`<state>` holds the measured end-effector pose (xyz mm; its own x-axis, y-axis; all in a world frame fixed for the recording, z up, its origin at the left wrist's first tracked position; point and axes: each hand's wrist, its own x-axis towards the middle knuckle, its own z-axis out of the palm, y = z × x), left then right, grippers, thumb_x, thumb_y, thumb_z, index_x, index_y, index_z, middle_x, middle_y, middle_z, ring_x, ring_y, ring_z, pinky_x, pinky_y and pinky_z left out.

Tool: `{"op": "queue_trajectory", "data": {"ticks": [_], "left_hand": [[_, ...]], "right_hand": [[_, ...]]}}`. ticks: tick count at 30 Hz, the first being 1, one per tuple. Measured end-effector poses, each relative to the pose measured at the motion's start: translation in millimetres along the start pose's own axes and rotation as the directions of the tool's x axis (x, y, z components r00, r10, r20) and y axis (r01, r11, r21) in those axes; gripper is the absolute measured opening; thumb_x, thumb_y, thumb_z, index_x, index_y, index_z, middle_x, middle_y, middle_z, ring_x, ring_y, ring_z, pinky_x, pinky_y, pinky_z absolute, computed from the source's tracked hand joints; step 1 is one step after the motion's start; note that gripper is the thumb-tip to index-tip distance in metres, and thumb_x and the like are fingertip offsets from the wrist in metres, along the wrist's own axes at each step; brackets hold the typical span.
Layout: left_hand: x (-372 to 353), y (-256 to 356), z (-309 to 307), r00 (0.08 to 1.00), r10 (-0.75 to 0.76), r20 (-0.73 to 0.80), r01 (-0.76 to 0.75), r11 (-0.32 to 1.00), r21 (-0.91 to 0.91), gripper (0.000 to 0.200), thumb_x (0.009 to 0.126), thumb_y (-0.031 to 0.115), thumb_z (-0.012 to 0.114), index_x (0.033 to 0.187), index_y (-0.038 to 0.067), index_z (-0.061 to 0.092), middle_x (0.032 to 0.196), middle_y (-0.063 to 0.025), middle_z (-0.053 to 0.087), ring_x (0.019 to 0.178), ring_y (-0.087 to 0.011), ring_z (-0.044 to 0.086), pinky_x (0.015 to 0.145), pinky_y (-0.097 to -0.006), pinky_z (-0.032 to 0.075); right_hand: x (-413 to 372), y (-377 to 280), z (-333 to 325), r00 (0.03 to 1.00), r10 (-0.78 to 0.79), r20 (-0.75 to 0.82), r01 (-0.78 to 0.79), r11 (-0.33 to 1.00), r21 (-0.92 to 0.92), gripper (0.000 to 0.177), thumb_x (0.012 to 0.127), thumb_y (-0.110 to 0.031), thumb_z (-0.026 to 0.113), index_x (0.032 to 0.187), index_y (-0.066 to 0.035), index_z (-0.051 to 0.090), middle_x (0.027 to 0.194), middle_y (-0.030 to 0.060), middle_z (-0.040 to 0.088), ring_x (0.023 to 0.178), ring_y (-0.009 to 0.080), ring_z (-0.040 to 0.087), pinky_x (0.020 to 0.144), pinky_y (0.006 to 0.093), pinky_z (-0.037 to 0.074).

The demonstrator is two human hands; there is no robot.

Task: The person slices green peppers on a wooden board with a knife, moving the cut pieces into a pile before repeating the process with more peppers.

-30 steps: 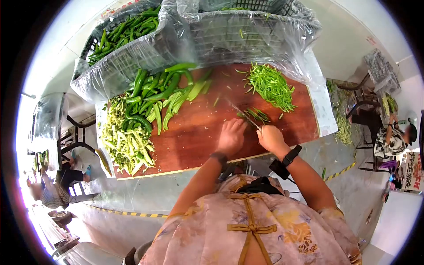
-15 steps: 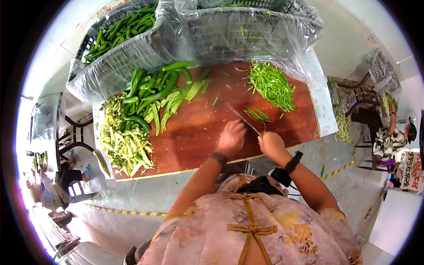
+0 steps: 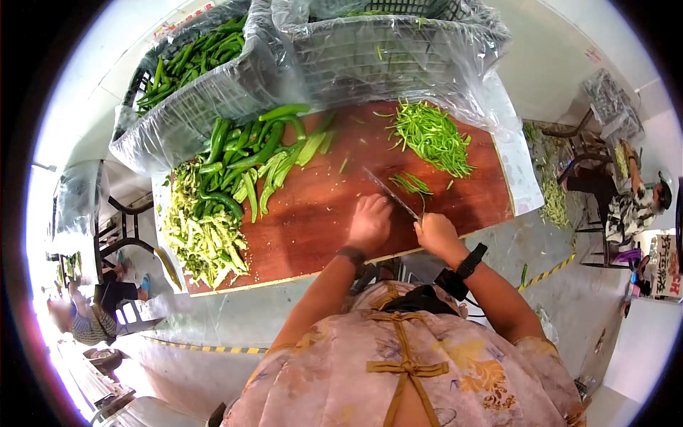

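Red-brown board [image 3: 313, 235] | whole green peppers [image 3: 245, 149], pale scraps [image 3: 203, 238], shredded green pile [image 3: 432, 139]

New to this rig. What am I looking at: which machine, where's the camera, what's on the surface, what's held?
No machine here: these are a person's bare hands, seen by one camera worn on the head, looking forward and down.

The right hand holds a thin metal-bladed knife. The left hand is just beside the blade; whether it grips anything is unclear.

On the red-brown board, picture left, lie long green peppers, some split open, and a pale yellow-green pile of scraps. Picture right has a heap of thin green strips, with a smaller bunch near the knife.

Behind stand two dark, plastic-lined crates; the left one holds more whole green peppers.
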<state>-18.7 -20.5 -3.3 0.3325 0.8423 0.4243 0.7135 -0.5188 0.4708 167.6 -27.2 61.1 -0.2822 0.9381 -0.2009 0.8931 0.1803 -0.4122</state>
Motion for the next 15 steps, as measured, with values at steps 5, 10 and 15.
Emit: {"op": "queue_trajectory", "data": {"ticks": [5, 10, 15], "left_hand": [[1, 2, 0, 1.000, 0.007, -0.025, -0.006, 1.000, 0.009, 0.031, 0.066, 0.006, 0.060, 0.096, 0.003, 0.060, 0.108, -0.0114, 0.055, 0.108, -0.0298, 0.048, 0.093, -0.0454, 0.038], [2, 3, -2, 0.999, 0.026, -0.041, -0.026, 1.000, -0.004, 0.032, 0.066, 0.006, 0.060, 0.097, 0.003, 0.060, 0.108, -0.0112, 0.055, 0.107, -0.0295, 0.048, 0.093, -0.0459, 0.037], [1, 4, -5, 0.999, 0.033, -0.002, -0.033, 0.999, 0.033, 0.032, 0.066, 0.007, 0.059, 0.098, 0.004, 0.060, 0.105, -0.0104, 0.056, 0.106, -0.0286, 0.048, 0.093, -0.0454, 0.036]], "right_hand": [[-12, 0, -6, 0.999, 0.043, 0.026, -0.043, 0.999, 0.004, 0.023, 0.082, -0.018, 0.057, 0.074, 0.004, 0.060, 0.070, 0.0254, 0.059, 0.069, 0.0435, 0.058, 0.063, 0.0504, 0.046], [-14, 2, -4, 1.000, 0.030, -0.003, -0.030, 0.999, 0.037, 0.024, 0.082, -0.018, 0.057, 0.075, 0.004, 0.060, 0.070, 0.0256, 0.059, 0.070, 0.0436, 0.058, 0.063, 0.0504, 0.046], [-14, 3, 0, 0.999, 0.053, -0.006, -0.052, 0.998, 0.046, 0.026, 0.083, -0.022, 0.056, 0.071, 0.001, 0.061, 0.072, 0.0244, 0.060, 0.070, 0.0430, 0.058, 0.064, 0.0522, 0.046]]}}
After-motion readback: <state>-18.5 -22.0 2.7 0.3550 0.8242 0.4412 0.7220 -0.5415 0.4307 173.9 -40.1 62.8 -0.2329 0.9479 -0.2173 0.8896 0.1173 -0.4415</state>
